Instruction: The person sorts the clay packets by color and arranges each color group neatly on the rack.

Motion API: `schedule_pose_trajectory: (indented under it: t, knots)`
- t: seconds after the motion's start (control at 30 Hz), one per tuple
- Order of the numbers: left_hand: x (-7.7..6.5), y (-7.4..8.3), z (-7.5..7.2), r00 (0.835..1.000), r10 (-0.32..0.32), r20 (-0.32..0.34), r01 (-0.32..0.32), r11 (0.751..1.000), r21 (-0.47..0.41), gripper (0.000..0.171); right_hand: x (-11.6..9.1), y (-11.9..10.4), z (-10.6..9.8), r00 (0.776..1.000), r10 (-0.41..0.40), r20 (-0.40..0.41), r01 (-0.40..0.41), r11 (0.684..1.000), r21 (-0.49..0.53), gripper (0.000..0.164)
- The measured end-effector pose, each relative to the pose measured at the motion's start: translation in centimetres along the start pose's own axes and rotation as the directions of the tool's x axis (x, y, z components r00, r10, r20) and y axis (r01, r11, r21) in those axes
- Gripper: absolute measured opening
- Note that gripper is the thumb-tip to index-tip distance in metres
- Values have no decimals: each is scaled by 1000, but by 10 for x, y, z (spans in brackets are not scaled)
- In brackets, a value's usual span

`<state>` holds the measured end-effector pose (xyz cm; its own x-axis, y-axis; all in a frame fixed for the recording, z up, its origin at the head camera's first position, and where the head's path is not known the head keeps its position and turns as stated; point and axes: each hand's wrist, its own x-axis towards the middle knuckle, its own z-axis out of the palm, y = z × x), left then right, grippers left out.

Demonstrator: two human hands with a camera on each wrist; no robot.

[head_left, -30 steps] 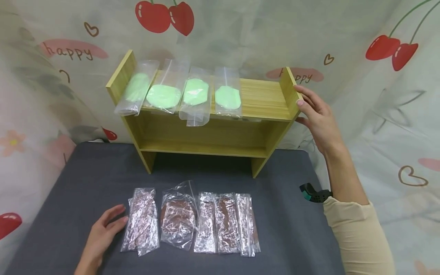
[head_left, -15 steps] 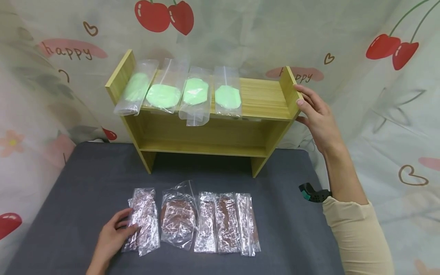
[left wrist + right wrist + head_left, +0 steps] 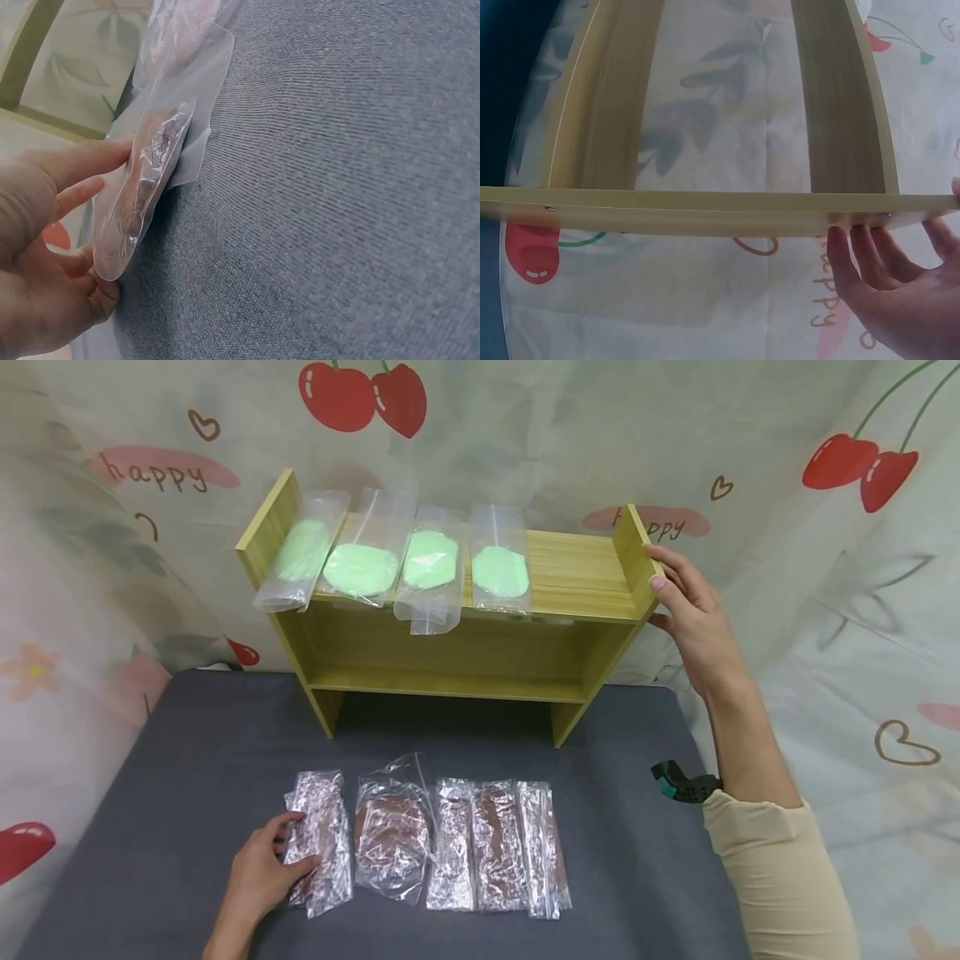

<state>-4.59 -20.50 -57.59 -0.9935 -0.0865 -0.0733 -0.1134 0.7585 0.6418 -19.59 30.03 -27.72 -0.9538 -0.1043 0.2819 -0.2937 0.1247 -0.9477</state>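
Bags of green stuff (image 3: 500,572), four, lie on the wooden shelf (image 3: 577,577) in the head view; brown bags (image 3: 498,847) overlap too much to count. Left wrist view: the left hand (image 3: 37,277) pinches one brown bag (image 3: 150,176) between thumb and fingers. Right wrist view: the right hand (image 3: 900,296), fingers slightly apart, touches the shelf's outside.

I see the rack (image 3: 577,572) at the back of the table (image 3: 622,843), four pouches (image 3: 431,560) side by side on its top, from the left end past the middle. In front, bags (image 3: 498,847) lie in a row.
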Motion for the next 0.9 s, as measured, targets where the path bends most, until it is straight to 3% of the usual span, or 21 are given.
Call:
schedule_pose_trajectory:
  t: [0.33, 0.53, 0.67, 0.77, 0.83, 0.9]
  knots:
    - [-1, 4, 2, 999, -21, 42, 20, 999, 26, 70, 1, 0, 2, 1000, 6, -6, -7, 999, -32, 46]
    - [0, 7, 2, 999, -8, 41, 8, 1000, -1, 70, 1, 1, 2, 1000, 3, -6, -3, 999, -34, 46]
    - [-2, 3, 2, 1000, 2, 21, 0, 998, -60, 70, 1, 2, 2, 1000, 4, -10, -4, 1000, -30, 45]
    - [-3, 0, 3, 999, -27, 24, 31, 988, -153, 71, 0, 3, 2, 1000, 3, -13, -4, 1000, -27, 45]
    - [-4, -1, 4, 999, -44, 24, 48, 973, -227, 72, 0, 3, 2, 1000, 3, -15, -4, 1000, -24, 45]
    - [-5, -2, 5, 998, -58, 29, 64, 942, -328, 73, 0, 3, 2, 1000, 3, -18, -3, 1000, -17, 45]
